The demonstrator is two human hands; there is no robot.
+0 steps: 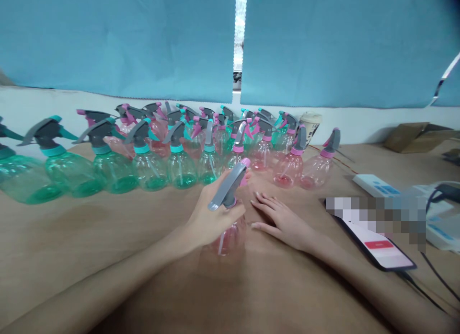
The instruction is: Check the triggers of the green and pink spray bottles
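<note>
My left hand is wrapped round the neck of a pink spray bottle with a grey trigger head, standing on the brown table. Beside it my right hand lies flat on the table, fingers stretched toward the bottle and close to it, holding nothing. Behind both hands stands a crowd of several spray bottles, green ones on the left and pink ones on the right.
A phone with a cable lies at the right. White boxes and a paper cup sit further back. Cardboard lies at the far right. A blue curtain hangs behind the table.
</note>
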